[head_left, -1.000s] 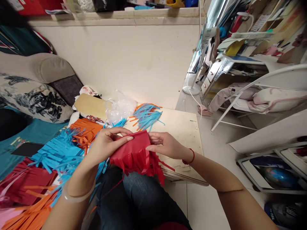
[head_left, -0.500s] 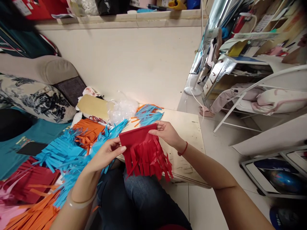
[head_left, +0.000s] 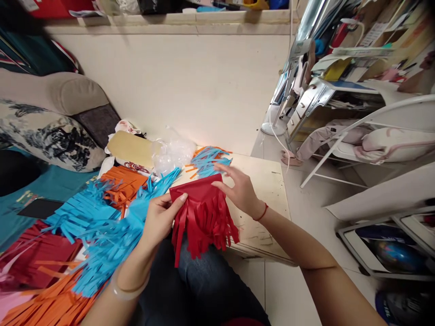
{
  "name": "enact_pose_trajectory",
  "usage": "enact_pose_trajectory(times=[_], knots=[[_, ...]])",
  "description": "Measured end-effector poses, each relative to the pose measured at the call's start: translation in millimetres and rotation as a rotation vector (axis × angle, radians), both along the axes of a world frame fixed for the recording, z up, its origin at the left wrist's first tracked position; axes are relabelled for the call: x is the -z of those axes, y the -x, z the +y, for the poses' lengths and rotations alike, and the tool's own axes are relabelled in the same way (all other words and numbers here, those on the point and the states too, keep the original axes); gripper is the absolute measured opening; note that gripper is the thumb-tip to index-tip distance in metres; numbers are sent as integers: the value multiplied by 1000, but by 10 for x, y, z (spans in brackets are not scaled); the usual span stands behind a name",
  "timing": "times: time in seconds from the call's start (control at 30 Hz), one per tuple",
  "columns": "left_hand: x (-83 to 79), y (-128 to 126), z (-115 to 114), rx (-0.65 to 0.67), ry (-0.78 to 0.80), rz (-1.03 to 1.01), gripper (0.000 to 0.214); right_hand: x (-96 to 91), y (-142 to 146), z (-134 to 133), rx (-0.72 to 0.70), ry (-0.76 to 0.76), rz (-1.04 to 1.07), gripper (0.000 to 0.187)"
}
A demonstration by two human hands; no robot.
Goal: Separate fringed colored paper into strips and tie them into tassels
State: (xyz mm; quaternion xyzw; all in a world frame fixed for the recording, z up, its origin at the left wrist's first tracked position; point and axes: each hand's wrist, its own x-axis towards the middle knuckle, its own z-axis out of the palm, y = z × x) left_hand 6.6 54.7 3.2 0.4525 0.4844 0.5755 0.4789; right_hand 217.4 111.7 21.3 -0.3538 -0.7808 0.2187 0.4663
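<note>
The left hand (head_left: 159, 219) clamps a red fringed sheet (head_left: 200, 192) by its uncut top edge, apparently so it hangs loose over the lap (head_left: 200, 283); the right hand (head_left: 242, 191), fingers parted, is at its 2 o'clock corner. Blue-and-orange strips (head_left: 210, 162) lie at 12 on the worktop (head_left: 267, 188).

Most fingers of the left hand (head_left: 159, 219) are hidden behind the red paper (head_left: 205, 203). The cushion (head_left: 64, 140) at left and the dark object (head_left: 404, 305) at near right are cut off.
</note>
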Motion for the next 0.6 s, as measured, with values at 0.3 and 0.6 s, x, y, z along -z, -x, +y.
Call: enact_pose_trajectory(times=[0.3, 0.6], knots=[[2, -141, -34, 25, -22, 48, 36, -33, 316, -102, -132, -47, 1, 18], [89, -150, -37, 11, 22, -50, 39, 100, 340, -63, -116, 85, 146, 16]])
